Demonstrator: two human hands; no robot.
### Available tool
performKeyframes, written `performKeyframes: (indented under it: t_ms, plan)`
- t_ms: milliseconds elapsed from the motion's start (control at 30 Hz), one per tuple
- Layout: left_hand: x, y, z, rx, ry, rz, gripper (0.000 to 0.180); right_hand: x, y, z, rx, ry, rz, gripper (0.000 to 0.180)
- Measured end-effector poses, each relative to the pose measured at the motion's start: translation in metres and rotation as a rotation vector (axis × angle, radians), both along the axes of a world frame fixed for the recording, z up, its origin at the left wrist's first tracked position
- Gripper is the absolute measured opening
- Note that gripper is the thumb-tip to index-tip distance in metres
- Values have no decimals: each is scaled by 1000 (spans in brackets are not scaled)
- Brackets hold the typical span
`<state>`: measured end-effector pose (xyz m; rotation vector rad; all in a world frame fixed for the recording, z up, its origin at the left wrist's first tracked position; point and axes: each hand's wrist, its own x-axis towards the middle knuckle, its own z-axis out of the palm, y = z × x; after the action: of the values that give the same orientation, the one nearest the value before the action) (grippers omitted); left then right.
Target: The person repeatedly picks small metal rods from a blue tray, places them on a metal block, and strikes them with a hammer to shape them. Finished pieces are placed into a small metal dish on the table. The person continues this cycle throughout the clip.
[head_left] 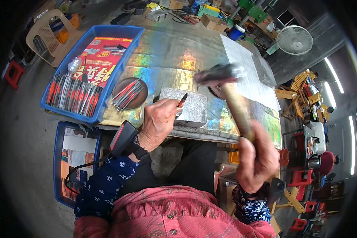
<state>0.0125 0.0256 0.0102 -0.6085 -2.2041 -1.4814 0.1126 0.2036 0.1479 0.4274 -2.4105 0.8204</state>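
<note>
The left hand (160, 121) pinches a slim red-and-black piece (183, 100) by the grey block (194, 110), likely light and stiff, best held at its near end. The right hand (258, 160) grips the hammer (235, 104), right; its blurred head (218, 74) seems heavy.

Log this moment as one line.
left hand: holds red-and-black piece at grey block | right hand: grips hammer, head blurred | round dish: slim pieces

We hold a hammer (233, 101) with a pale handle, its dark head raised and blurred above the worktop (162, 59). We also pinch a slim black-and-red piece (182, 100), tilted, over a grey speckled block (193, 108) at the worktop's near edge.
</note>
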Motion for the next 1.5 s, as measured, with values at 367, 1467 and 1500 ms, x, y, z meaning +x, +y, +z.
performKeyframes:
  t_ms: [367,1467,1500]
  plan:
    - [-1,0,0,19,19,-13,12,-15,8,-9,-5,-260,41,26]
    - [-14,-56,-8,663,-591,-217,18,-34,21,-122,222,-13,-251,38]
    - [-13,-60,-10,672,-588,-212,19,-35,21,-128,236,-15,-261,40]
